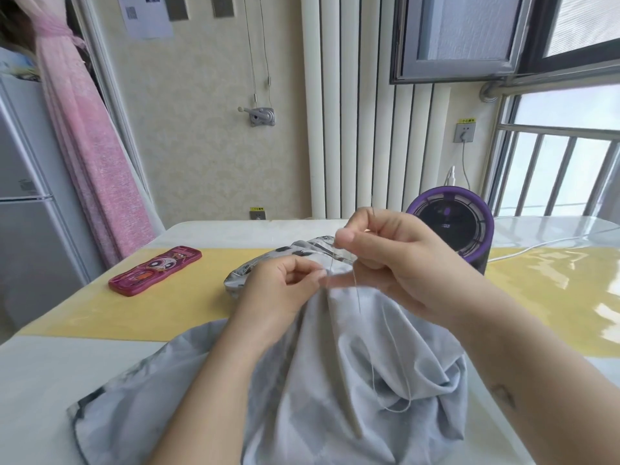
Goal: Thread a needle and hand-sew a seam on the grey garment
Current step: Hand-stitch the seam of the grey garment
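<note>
Head view: everything below is placed against the soft grey fabric garment [335, 364].
Garment: it lies bunched on the pale desk with a yellow band [167, 307], its near part draped toward you and one fold lifted up between your hands.
Left grip: your left hand [281, 286] pinches that raised fold at the garment's upper middle, thumb against fingertips.
Right grip: your right hand [385, 260], just beyond the fold, is closed narrowly on what looks like the thin dark needle [372, 206]. Only a sliver shows above your fingers.
Thread: the pale sewing thread [396, 411] hangs from the fold and loops slack over the garment's near right folds.
Stage: I judge the needle threaded and the seam under way.
Handling: the cloth is light and limp and will slide and sag. Hold it close beside the stitch line and keep the fold taut. The thread snags easily, so draw it gently.
Far left of garment: a flat pink cartoon-printed case [156, 270] lies well apart.
Far right of garment: a round purple-rimmed device [453, 226] stands behind your right hand.
</note>
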The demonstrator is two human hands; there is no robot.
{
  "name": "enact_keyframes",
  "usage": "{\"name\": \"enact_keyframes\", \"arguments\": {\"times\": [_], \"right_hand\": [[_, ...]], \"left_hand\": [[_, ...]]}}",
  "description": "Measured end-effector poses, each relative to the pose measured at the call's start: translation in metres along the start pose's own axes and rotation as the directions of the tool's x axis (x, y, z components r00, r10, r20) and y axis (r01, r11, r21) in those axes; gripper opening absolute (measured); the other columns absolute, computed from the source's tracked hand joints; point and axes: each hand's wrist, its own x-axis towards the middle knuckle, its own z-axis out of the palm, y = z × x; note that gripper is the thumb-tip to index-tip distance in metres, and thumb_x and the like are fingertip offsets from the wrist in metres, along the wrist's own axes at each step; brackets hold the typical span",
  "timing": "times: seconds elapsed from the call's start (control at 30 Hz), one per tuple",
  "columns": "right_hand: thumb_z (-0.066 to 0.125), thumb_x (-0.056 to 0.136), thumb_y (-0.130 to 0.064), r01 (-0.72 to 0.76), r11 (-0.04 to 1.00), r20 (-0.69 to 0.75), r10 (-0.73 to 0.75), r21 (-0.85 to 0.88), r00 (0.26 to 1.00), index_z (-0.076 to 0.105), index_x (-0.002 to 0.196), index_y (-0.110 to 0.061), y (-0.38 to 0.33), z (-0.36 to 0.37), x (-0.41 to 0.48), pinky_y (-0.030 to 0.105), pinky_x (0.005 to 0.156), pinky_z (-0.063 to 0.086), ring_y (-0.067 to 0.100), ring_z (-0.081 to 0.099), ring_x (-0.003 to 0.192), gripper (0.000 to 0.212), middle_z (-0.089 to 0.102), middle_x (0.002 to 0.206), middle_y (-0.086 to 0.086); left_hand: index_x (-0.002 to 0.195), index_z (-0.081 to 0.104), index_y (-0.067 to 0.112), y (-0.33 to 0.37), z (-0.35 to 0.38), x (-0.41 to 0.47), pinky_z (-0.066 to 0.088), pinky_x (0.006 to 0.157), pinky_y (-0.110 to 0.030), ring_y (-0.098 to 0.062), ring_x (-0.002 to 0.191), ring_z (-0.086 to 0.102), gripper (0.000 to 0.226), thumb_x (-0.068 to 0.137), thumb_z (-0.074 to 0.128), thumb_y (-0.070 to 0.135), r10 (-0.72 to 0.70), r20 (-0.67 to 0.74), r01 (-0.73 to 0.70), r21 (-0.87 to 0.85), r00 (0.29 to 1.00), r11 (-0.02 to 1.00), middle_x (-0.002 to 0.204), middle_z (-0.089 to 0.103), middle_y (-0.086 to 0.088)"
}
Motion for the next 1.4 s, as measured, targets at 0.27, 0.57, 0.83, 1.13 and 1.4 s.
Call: {"name": "enact_keyframes", "arguments": {"times": [0.27, 0.57, 0.83, 1.13, 1.4], "right_hand": [[0.060, 0.088, -0.026, -0.216, 0.976, 0.114, 0.220, -0.039, 0.969, 0.064, 0.074, -0.014, -0.012, -0.006, -0.008, 0.038, 0.066, 0.060, 0.003, 0.025, 0.038, 0.019, 0.020, 0.050, -0.008], [0.063, 0.077, -0.054, -0.121, 0.477, -0.172, -0.066, -0.871, 0.983, 0.068, 0.079, -0.027, 0.007, -0.034, 0.004, 0.017, 0.045, 0.027, 0.004, 0.039, 0.041, 0.027, 0.039, 0.039, -0.012], [0.071, 0.080, -0.035, -0.056, 0.547, -0.097, -0.046, -0.835, 0.994, 0.062, 0.067, -0.022, -0.007, -0.044, -0.003, 0.019, 0.046, 0.022, 0.006, 0.029, 0.044, 0.020, 0.035, 0.043, -0.011], [0.069, 0.083, -0.024, -0.086, 0.248, -0.173, -0.356, -0.965, 0.918, 0.058, 0.070, -0.024, -0.012, -0.030, -0.007, 0.017, 0.049, 0.033, 0.004, 0.040, 0.049, 0.017, 0.044, 0.051, -0.009], [0.068, 0.082, -0.033, -0.215, 0.038, -0.217, -0.082, -0.976, 0.973, 0.055, 0.074, -0.031, 0.002, -0.030, -0.040, 0.029, 0.064, 0.041, 0.021, 0.057, 0.082, 0.015, 0.057, 0.076, -0.004]], "left_hand": [[0.081, 0.069, 0.013, -0.002, 0.001, 0.001, 0.046, 0.070, -0.016, -0.010, 0.076, 0.061, 0.006, 0.086, 0.066, 0.011, 0.025, -0.054, -0.020, 0.090, 0.998, 0.996, 0.087, 0.072, -0.010], [0.080, 0.066, 0.021, 0.014, 0.000, -0.006, 0.045, 0.073, -0.009, 0.002, 0.074, 0.063, 0.017, 0.084, 0.064, 0.004, 0.230, 0.097, -0.232, 0.010, 0.968, 0.973, 0.075, 0.070, 0.014], [0.082, 0.068, 0.019, 0.016, -0.009, -0.006, 0.044, 0.071, -0.008, 0.001, 0.072, 0.060, 0.009, 0.084, 0.065, 0.011, 0.211, 0.036, -0.212, 0.040, 0.977, 0.976, 0.075, 0.069, 0.014], [0.074, 0.068, 0.027, 0.042, -0.015, -0.020, 0.040, 0.061, -0.006, 0.006, 0.062, 0.057, 0.014, 0.081, 0.072, 0.016, 0.340, -0.013, -0.305, 0.409, 0.940, 0.860, 0.068, 0.067, 0.014], [0.081, 0.071, 0.018, 0.019, 0.005, -0.048, 0.049, 0.072, -0.026, -0.003, 0.070, 0.060, 0.004, 0.081, 0.071, 0.014, 0.320, 0.131, -0.337, 0.561, 0.938, 0.756, 0.070, 0.064, 0.014]]}}
